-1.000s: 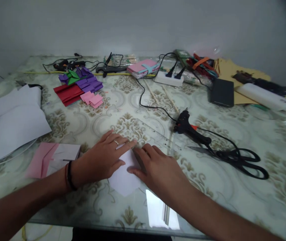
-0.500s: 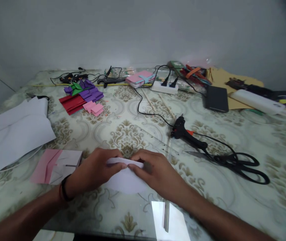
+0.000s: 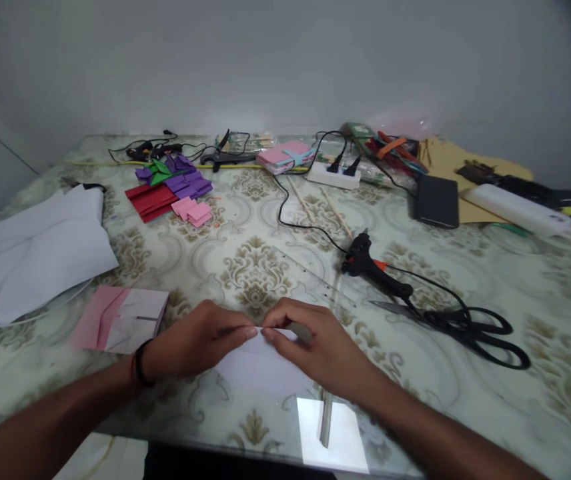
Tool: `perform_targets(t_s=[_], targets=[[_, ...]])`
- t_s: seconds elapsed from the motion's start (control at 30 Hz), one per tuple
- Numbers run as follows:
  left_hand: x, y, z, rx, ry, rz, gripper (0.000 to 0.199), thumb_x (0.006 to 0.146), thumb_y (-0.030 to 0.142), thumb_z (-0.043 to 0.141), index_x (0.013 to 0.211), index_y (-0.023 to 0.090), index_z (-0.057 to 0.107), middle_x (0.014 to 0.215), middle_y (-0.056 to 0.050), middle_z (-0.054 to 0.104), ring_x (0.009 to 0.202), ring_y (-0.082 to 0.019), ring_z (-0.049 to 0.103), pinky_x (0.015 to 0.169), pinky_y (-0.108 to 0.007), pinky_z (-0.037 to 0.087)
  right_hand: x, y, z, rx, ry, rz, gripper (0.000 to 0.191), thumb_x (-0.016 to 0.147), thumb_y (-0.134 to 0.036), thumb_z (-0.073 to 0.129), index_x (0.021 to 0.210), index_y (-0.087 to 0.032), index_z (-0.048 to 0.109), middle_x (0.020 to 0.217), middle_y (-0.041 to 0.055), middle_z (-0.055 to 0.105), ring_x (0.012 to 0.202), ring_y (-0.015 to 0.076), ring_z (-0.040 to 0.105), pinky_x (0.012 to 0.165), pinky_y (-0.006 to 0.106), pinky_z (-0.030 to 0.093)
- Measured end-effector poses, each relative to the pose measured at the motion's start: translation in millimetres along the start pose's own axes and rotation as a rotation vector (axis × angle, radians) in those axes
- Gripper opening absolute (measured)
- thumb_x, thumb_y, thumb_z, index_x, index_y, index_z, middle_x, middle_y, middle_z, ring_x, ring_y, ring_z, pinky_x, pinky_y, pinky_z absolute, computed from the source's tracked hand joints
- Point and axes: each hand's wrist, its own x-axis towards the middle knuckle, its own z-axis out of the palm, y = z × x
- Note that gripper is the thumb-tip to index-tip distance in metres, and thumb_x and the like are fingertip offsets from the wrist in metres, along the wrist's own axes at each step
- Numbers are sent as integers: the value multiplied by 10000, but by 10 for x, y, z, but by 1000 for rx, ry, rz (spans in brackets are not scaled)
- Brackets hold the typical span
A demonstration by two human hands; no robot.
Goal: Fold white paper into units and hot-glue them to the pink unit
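Note:
A sheet of white paper (image 3: 263, 367) lies under both hands near the front of the patterned table. My left hand (image 3: 210, 337) pinches its far edge between thumb and forefinger. Right beside it, my right hand (image 3: 305, 337) pinches the same edge, and the two thumbs nearly meet. To the left is a folded pink and white paper piece (image 3: 123, 320), close to my left wrist. A black glue gun (image 3: 375, 267) and large black scissors (image 3: 465, 327) lie to the right of my right hand. Beyond the hands is a clear ruler (image 3: 310, 273).
White sheets (image 3: 45, 247) spread at the left. Red folded paper (image 3: 151, 200), purple paper (image 3: 188, 185) and pink paper pieces (image 3: 191, 211) sit further back. A white power strip (image 3: 333, 175) with cords stands by the wall, with a black box-like object (image 3: 436, 201) to its right.
The far edge of the paper, earlier raised as a folded strip between my hands, now sits lower and flatter. My fingertips have drawn closer together. The view has shifted slightly.

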Motion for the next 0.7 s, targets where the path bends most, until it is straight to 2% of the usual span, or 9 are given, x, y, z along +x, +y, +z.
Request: perform_targets(t_s=[0.17,0.4,0.6,0.7], targets=[[28,8,-16,-86,-7,50,394,1036,347,493,743,131,644,627,55,461,594,-79,390,576,-205,318,-18,-33,-34,-27,23,-80,84,891,-135,642,834,-183,682,766,1,669,716,127,616,690,236,476],[33,9,-23,-41,3,81,351,1032,331,499,811,133,688,643,49,523,600,-85,421,595,-206,335,-5,-51,-16,-41,37,-104,105,819,-81,625,804,-178,661,743,-5,649,700,127,596,677,237,461],[-4,56,-143,-46,39,32,409,1037,372,489,723,134,600,631,56,378,592,-81,341,556,-212,296,28,-45,-136,-12,55,-84,125,776,-68,621,767,-193,635,745,-20,635,705,127,582,690,246,446],[-39,63,-225,-76,93,22,418,1034,391,495,728,130,609,637,50,394,602,-84,349,562,-216,307,32,-29,-229,-4,75,-13,103,796,-100,626,764,-197,632,748,-18,630,703,135,579,676,257,437]])
